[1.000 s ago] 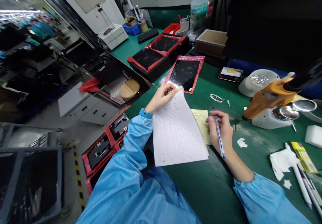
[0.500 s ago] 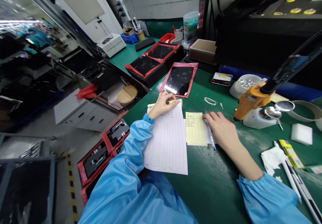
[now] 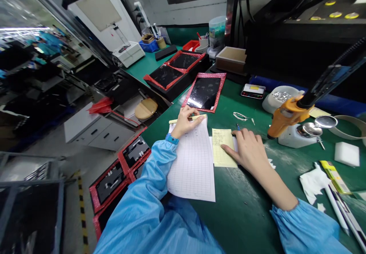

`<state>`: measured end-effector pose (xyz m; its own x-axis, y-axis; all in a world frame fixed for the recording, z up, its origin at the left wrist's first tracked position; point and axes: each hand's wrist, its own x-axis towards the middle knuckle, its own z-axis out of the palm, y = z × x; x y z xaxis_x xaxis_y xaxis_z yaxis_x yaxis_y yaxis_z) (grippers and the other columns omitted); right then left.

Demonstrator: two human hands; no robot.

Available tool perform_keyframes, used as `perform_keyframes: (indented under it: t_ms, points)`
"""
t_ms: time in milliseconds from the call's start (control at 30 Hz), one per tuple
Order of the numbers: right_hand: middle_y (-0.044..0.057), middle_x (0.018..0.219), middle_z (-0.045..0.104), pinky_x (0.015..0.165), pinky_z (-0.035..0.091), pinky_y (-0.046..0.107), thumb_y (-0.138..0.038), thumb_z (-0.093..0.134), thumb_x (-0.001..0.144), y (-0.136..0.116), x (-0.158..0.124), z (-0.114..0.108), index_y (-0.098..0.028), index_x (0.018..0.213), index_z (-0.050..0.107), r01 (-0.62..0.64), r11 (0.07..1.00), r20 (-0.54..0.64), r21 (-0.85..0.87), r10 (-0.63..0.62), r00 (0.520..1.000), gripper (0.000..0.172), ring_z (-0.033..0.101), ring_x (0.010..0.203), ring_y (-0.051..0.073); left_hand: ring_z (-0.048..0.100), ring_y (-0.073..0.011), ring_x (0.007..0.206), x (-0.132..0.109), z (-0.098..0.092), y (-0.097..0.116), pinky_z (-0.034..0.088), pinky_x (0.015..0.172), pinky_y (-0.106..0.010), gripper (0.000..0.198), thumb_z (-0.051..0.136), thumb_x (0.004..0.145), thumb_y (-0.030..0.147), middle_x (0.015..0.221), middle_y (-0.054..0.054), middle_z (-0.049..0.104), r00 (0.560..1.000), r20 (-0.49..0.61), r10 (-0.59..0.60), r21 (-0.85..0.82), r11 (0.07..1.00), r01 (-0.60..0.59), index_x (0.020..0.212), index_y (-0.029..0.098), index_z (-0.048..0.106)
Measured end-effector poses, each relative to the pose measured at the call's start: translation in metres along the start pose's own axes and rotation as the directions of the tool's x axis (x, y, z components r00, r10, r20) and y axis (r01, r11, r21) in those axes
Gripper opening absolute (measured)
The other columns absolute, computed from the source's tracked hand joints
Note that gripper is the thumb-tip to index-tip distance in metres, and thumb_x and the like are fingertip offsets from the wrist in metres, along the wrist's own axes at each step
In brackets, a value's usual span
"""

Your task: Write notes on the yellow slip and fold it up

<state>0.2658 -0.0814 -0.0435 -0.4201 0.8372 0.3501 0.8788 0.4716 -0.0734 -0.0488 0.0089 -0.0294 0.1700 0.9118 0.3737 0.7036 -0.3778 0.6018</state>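
Note:
My left hand [image 3: 187,121], a blue band at its wrist, has its fingers curled at the top edge of a printed white sheet with a table grid [image 3: 190,166]. A pale yellow strip [image 3: 173,122] runs along that edge under the fingers; whether it is part of the sheet, I cannot tell. To the right lies a yellow note sheet with handwriting [image 3: 220,157], over another white paper. My right hand [image 3: 248,148] rests palm down with its thumb stretched onto the yellow sheet. A blue pen [image 3: 238,126] shows only its tip beyond those fingers; the rest is hidden.
A tablet-like black screen in red bubble wrap [image 3: 204,90] lies ahead. On the right are an orange electric screwdriver [image 3: 288,117], a white tub of small metal parts [image 3: 281,96], a white bottle [image 3: 297,138] and tissue [image 3: 314,181]. A coiled white cable [image 3: 240,116] lies between.
My right hand has shifted left over the pen, covering most of it, and its thumb has moved out onto the yellow sheet. My left hand stays at the white sheet's top edge.

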Motion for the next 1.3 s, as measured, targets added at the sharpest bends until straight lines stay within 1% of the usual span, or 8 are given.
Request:
perform_keyframes:
  t_ms: [100,333,567,700,967,1100,1200,1300]
  points:
    - [0.018,0.108,0.071,0.087,0.046,0.045,-0.078,0.057,0.113,-0.004,-0.002,0.005,-0.015,0.125,0.074,-0.029,0.999,-0.015,0.012,0.03,0.999,0.066,0.065,0.1,0.038,0.061,-0.028,0.099,-0.003,-0.004,-0.001,0.051,0.106,-0.049,0.031,0.083,0.102,0.052,0.092,-0.003,0.07,1.0,-0.027,-0.001,-0.01,1.0,0.001,0.085,0.028,0.073]
    - [0.014,0.109,0.071,0.091,0.044,0.046,-0.071,0.068,0.11,-0.006,-0.005,0.005,-0.022,0.119,0.072,-0.066,0.984,0.02,0.163,0.063,0.998,0.05,0.064,0.102,0.037,0.062,-0.028,0.099,-0.005,-0.005,0.0,0.054,0.103,-0.049,0.033,0.083,0.101,0.055,0.092,-0.003,0.071,0.999,-0.054,-0.006,-0.038,0.999,0.004,0.085,0.028,0.074]
    - [0.023,0.162,0.07,0.118,0.044,0.066,-0.075,0.065,0.11,-0.004,-0.003,0.001,-0.025,0.172,0.051,0.105,0.961,0.074,0.256,-0.128,0.989,0.081,0.064,0.137,0.046,0.061,-0.0278,0.097,-0.007,-0.009,0.002,0.055,0.099,-0.049,0.034,0.081,0.102,0.057,0.093,-0.004,0.071,0.998,-0.059,-0.006,-0.055,0.998,0.002,0.085,0.028,0.074]
    - [0.022,0.146,0.078,0.123,0.041,0.069,-0.071,0.062,0.113,-0.004,-0.003,0.005,-0.024,0.174,0.05,0.105,0.962,0.061,0.254,-0.124,0.99,0.078,0.067,0.134,0.045,0.062,-0.0276,0.097,-0.007,-0.011,0.003,0.056,0.099,-0.048,0.032,0.081,0.103,0.055,0.095,-0.004,0.072,0.998,-0.057,-0.01,-0.059,0.998,0.007,0.086,0.029,0.074]
    - [0.016,0.128,0.074,0.106,0.054,0.057,-0.042,0.06,0.115,-0.009,-0.002,0.002,-0.024,0.164,0.055,0.03,0.911,-0.015,0.412,-0.026,1.0,0.053,0.074,0.115,0.038,0.062,-0.0268,0.096,-0.008,-0.011,0.004,0.056,0.098,-0.048,0.034,0.081,0.103,0.057,0.096,-0.005,0.072,0.999,-0.054,-0.008,-0.057,0.998,0.005,0.086,0.028,0.074]
    - [0.017,0.139,0.068,0.088,0.064,0.051,-0.03,0.061,0.107,-0.012,0.001,0.003,-0.026,0.169,0.047,-0.024,0.811,-0.125,0.584,0.119,0.985,0.063,0.07,0.09,0.026,0.063,-0.0269,0.098,-0.008,-0.012,0.005,0.057,0.096,-0.046,0.034,0.081,0.104,0.057,0.097,-0.005,0.072,0.999,-0.046,-0.024,-0.041,0.999,0.022,0.088,0.028,0.074]
    - [0.011,0.133,0.068,0.081,0.067,0.047,-0.031,0.068,0.104,-0.013,0.003,0.002,-0.027,0.168,0.047,-0.051,0.712,-0.139,0.7,0.205,0.969,0.067,0.069,0.078,0.02,0.063,-0.027,0.1,-0.009,-0.014,0.006,0.057,0.097,-0.046,0.034,0.081,0.105,0.056,0.098,-0.005,0.072,0.998,-0.048,-0.03,-0.036,0.999,0.028,0.089,0.027,0.074]
    - [0.008,0.117,0.069,0.074,0.065,0.041,-0.028,0.066,0.105,-0.012,0.003,-0.002,-0.027,0.134,0.071,-0.023,0.721,-0.157,0.692,0.181,0.971,0.03,0.071,0.082,0.022,0.063,-0.0267,0.099,-0.01,-0.016,0.007,0.057,0.095,-0.046,0.031,0.08,0.105,0.053,0.1,-0.005,0.072,0.998,-0.055,-0.032,-0.043,0.999,0.03,0.089,0.027,0.074]
